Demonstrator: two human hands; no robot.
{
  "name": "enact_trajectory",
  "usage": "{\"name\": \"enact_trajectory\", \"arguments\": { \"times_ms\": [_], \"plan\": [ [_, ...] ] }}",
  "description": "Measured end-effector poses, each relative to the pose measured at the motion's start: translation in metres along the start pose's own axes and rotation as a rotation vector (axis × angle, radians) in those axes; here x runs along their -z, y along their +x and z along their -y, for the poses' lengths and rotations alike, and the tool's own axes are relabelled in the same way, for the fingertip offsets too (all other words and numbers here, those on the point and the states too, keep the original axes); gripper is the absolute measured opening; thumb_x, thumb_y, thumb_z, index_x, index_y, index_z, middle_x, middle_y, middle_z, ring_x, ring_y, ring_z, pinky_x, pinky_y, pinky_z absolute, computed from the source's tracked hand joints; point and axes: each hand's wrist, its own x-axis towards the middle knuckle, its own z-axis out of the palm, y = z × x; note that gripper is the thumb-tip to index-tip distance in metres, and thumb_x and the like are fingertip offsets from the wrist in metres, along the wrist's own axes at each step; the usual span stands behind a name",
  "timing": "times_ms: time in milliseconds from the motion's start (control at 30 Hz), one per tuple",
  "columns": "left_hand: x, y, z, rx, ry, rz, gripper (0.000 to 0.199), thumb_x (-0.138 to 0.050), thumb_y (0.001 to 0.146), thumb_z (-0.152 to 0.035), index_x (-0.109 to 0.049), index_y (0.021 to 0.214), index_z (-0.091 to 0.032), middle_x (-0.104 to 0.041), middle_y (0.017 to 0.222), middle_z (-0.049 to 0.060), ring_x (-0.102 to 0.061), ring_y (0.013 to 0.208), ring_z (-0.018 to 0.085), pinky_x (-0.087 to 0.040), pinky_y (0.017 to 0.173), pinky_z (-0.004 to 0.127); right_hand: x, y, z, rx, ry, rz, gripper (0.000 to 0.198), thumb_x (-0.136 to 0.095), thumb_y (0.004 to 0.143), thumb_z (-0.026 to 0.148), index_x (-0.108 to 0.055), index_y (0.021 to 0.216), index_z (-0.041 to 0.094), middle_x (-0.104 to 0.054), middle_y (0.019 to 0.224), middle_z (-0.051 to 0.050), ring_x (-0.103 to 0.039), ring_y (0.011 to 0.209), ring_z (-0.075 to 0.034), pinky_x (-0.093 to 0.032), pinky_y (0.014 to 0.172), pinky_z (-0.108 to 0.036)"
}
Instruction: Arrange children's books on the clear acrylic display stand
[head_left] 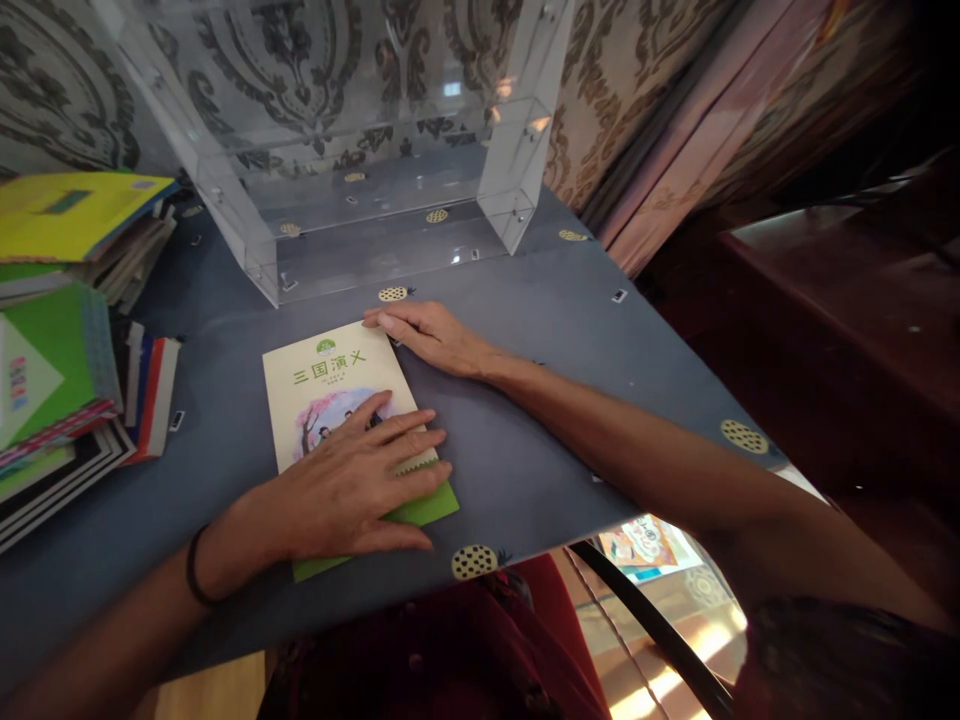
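Place: home, it seems | scroll-patterned wall covering (60, 80) — pink curtain (694, 150) | pineapple-print tablecloth (540, 310) — piled books (45, 350)

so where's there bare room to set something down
Widest: the grey-blue patterned tablecloth between the right forearm, clear plastic shelf and cloth's right edge. A narrower strip lies between the stacked colourful books and cream-and-green paperback. Crowded: far left, under those books, and the paperback, touched by left hand and right hand.
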Motion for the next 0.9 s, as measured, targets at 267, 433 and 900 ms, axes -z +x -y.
{"name": "enact_trajectory", "arguments": {
  "times_ms": [267,433,900],
  "plan": [
    [0.003,0.003,-0.01,0.031,-0.049,0.063,0.031,-0.062,0.098,-0.034,-0.063,0.124,-0.017,-0.065,0.139,0.012,-0.048,0.142,0.035,-0.023,0.123,0.066,0.0,0.002,-0.001,0.084,-0.09,0.008,0.046,-0.033,0.107,0.045,-0.07,0.105,0.018,-0.069,0.109,-0.008,-0.061,0.107,-0.022,-0.045,0.101,-0.035],
    [0.011,0.002,-0.016,0.011,-0.06,0.054,0.022,-0.061,0.097,-0.026,-0.065,0.118,-0.021,-0.066,0.137,0.01,-0.049,0.142,0.028,-0.023,0.126,0.059,0.004,0.0,-0.002,0.087,-0.281,-0.029,0.041,-0.034,0.107,0.039,-0.068,0.106,0.017,-0.065,0.101,-0.01,-0.057,0.101,-0.023,-0.044,0.096,-0.037],
    [0.027,-0.083,-0.029,0.281,0.071,0.117,0.081,-0.052,0.079,0.008,-0.054,0.144,-0.04,-0.057,0.146,0.003,-0.047,0.139,0.028,-0.036,0.119,0.052,0.012,-0.08,0.017,-0.076,-0.637,-0.219,0.026,-0.046,0.102,0.028,-0.069,0.107,0.019,-0.061,0.09,-0.009,-0.058,0.082,-0.023,-0.047,0.073,-0.033]
  ]
}}
